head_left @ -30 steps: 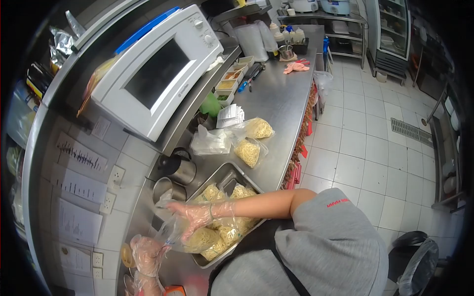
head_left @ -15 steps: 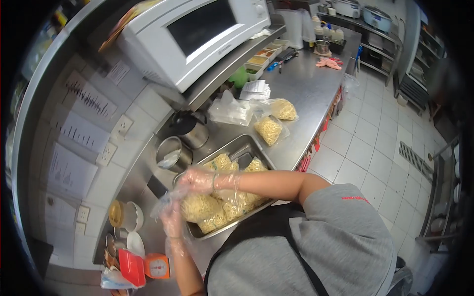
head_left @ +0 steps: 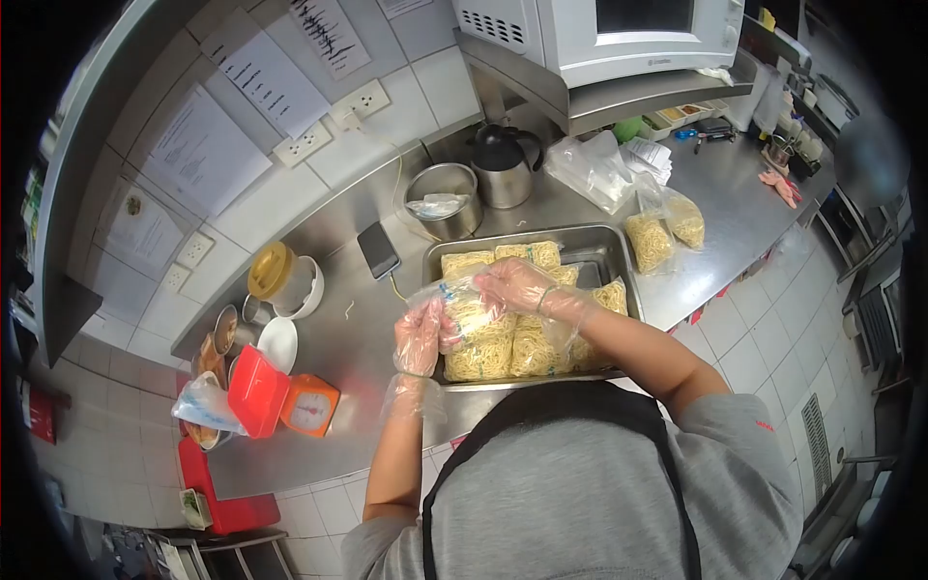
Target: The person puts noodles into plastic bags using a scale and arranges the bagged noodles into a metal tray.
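Note:
A clear plastic bag of noodles (head_left: 474, 314) is held by its upper edge between my two hands, over the left part of a metal tray (head_left: 628, 253). My left hand (head_left: 419, 338), in a clear glove, has its fingers closed on the bag's left side. Opposite it, my right hand (head_left: 530, 288), also gloved, pinches the plastic near the top. Bundles of pale yellow noodles (head_left: 541, 346) in clear bags fill most of the tray under and around my hands. Part of the tray's bottom shows at its back right.
Behind the tray stand a steel pot (head_left: 443, 217) and a steel jug (head_left: 505, 179). A phone (head_left: 378, 251) lies to the left; farther left is an orange scale (head_left: 310, 405) beside a red container (head_left: 258, 391). Two bagged noodle portions (head_left: 649, 242) sit right of the tray.
My view has turned, bringing the tray more upright in the picture. My hands have drawn apart from close together, and the bag's plastic now stretches between them.

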{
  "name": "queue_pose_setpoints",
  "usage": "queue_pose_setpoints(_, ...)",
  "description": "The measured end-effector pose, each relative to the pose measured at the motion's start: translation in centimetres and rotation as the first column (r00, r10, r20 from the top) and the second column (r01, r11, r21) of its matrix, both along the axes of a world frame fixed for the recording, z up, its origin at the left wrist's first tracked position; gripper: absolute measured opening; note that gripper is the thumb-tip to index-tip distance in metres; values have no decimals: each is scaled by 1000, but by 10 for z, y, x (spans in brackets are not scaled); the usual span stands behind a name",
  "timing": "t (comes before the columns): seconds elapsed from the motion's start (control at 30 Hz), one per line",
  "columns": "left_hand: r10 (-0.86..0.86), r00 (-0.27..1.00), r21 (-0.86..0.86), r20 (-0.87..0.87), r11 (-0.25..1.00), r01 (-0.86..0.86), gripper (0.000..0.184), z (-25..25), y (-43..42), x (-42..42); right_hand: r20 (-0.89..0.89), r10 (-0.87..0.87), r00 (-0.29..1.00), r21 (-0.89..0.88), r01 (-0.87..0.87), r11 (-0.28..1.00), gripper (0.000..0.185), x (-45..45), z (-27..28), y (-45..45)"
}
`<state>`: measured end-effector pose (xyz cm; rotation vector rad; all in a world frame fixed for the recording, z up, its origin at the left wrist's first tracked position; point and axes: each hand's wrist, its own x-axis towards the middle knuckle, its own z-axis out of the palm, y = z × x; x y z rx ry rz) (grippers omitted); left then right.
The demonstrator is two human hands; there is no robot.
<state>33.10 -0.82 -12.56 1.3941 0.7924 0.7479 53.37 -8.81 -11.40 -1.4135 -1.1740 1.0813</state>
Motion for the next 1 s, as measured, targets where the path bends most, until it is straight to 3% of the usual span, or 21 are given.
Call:
queue_pose_setpoints(0.1, 131, 975, 219, -179, 972, -91, 37, 3, 9, 0, 51, 56, 997, -90, -52, 995, 40, 5, 0, 10)
queue_pose_setpoints(0.13, 258, 941, 533, -219, 840, -106, 43, 10, 5, 1, 53, 30, 998, -142, -23, 990, 39, 7, 3, 12)
queue_pose_setpoints(0.2, 506, 847, 946, -164, 323, -10, 58, 44, -18, 3, 50, -21, 999, -248, 33, 968, 36, 10, 9, 16)
queue_pose_setpoints(0.3, 209, 852, 877, -479, 88, 472, 65, 91, -60, 17, 142, 112, 984, -271, -70, 960, 33, 24, -6, 29)
queue_pose_setpoints(0.33, 244, 807, 839, -537, 59, 540, 67, 77, -56, 20, 131, 66, 989, -274, -28, 961, 30, 16, 17, 20)
queue_pose_setpoints(0.4, 327, 706, 747, -628, 1, 665, 69, 40, -37, 29, 136, 93, 986, -329, -44, 943, 31, 22, 10, 24)
queue_pose_setpoints(0.43, 288, 675, 719, -679, 75, 691, 71, 42, -31, 33, 139, 105, 985, -349, -50, 936, 32, 26, 5, 30)
queue_pose_setpoints(0.53, 162, 625, 645, -763, 256, 720, 77, 56, -9, 45, -144, -36, 989, -290, -7, 957, 42, 38, -16, 38)
queue_pose_setpoints(0.63, 111, 556, 519, -824, 542, 661, 71, 72, 10, 48, -455, -131, 881, -102, 95, 990, 66, 37, -12, 23)
queue_pose_setpoints(0.67, 66, 653, 541, -755, 624, 563, 61, 71, 20, 45, -403, -127, 906, -61, 112, 992, 82, 35, -16, 25)
queue_pose_setpoints(0.73, -238, 841, 293, -486, 862, 414, 58, 53, 44, 33, -385, -130, 913, -61, 115, 991, 84, 19, -11, 18)
queue_pose_setpoints(0.77, -325, 902, 123, -284, 921, 370, 56, 64, 43, 31, -377, -132, 917, -61, 117, 991, 86, 8, -4, 14)
queue_pose_setpoints(0.8, -312, 911, 26, -269, 943, 331, 57, 75, 37, 26, -505, -87, 858, -67, 61, 996, 76, -2, -1, 15)
queue_pose_setpoints(0.9, -201, 967, -182, 157, 956, 228, 62, 42, 29, 22, -696, 151, 702, 153, -61, 986, 63, -32, 11, 21)
queue_pose_setpoints(0.93, -188, 970, -67, 156, 977, 200, 66, 37, 21, 21, -723, 134, 678, 144, -42, 989, 52, -36, 26, 18)
queue_pose_setpoints(1.0, -146, 955, -175, 257, 965, 195, 76, 26, 22, 14, -747, 118, 654, 69, -100, 993, 51, -28, 50, 12)
